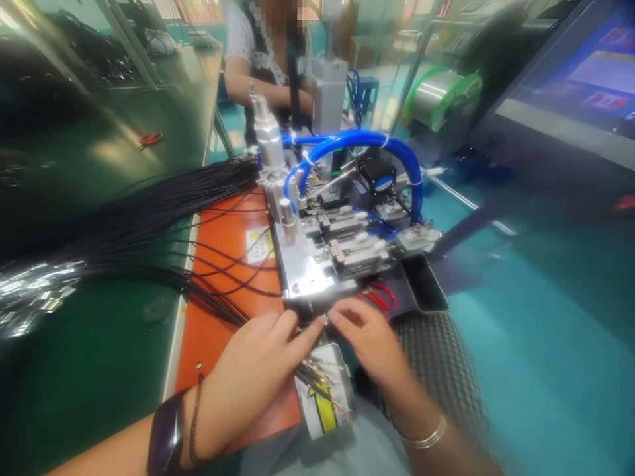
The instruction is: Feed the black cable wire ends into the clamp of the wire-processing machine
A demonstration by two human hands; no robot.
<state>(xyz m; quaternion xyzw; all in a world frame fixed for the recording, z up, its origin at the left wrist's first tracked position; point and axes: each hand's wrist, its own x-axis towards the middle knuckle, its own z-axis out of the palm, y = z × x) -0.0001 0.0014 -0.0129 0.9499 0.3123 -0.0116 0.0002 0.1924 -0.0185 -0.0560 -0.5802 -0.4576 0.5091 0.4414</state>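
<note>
My left hand (262,360) is closed, its fingers curled over a bundle of thin black cables (218,301). The stripped cable ends (322,382), with coloured wires showing, stick out below its index finger, over a white box with a yellow arrow (325,418). My right hand (370,340) is closed in a pinch close to the left index fingertip. A tiny bright piece (326,320) shows between the two hands, too small to name. Both hands are at the front edge of a metal bench machine (307,268) with clamps and blue air hoses (367,137).
An orange board (233,277) lies left of the machine under loose cables. More black cables (163,205) spread over the green table (119,357). A phone-like dark tray (424,283) sits right of the machine. Behind are a green-rimmed wire spool (444,99) and a seated person (268,73).
</note>
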